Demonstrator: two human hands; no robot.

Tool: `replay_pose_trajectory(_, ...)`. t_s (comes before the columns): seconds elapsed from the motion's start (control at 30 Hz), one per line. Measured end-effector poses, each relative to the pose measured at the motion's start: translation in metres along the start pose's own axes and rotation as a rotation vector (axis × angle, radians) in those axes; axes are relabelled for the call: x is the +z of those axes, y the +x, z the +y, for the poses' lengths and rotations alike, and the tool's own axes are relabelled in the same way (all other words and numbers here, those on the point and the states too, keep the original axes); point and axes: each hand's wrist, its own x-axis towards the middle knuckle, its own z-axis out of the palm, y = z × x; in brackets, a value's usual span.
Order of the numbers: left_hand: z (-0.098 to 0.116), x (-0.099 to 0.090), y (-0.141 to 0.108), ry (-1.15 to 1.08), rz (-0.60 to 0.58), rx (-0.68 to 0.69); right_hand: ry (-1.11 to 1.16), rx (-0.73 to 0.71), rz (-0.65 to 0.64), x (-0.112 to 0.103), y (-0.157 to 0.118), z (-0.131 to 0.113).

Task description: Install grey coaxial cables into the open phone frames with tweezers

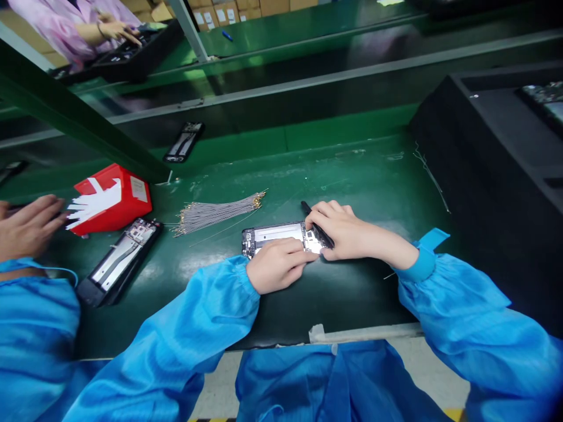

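Note:
An opened phone, its inner parts and circuit board bare, lies flat on the green bench in front of me. My left hand rests over its near edge, with bent fingers holding the phone and a fingertip by the board. In my right hand is a slim black stick-like tool, slanted over the right end of the phone; its exact kind and its tip are hidden. Just beyond my left hand lies a bundle of thin grey cables with gold-coloured ends.
More opened phones lie stacked at left, beside a red box of white strips. A co-worker's hand is at far left. Another phone lies farther back. A large black tray stands at right; loose wires lie near it.

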Motion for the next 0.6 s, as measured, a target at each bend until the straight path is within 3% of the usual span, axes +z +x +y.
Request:
replay_pose_trajectory(0.2,-0.015,-0.009,-0.01,-0.085,0.009,0.044,0.098,-0.033,0.045,0.002,-0.006,0.004)
replay_pose_trajectory(0.6,-0.017,-0.006,-0.01,-0.053,0.036,0.039,0.054,0.027,0.042,0.002,-0.004,0.0)
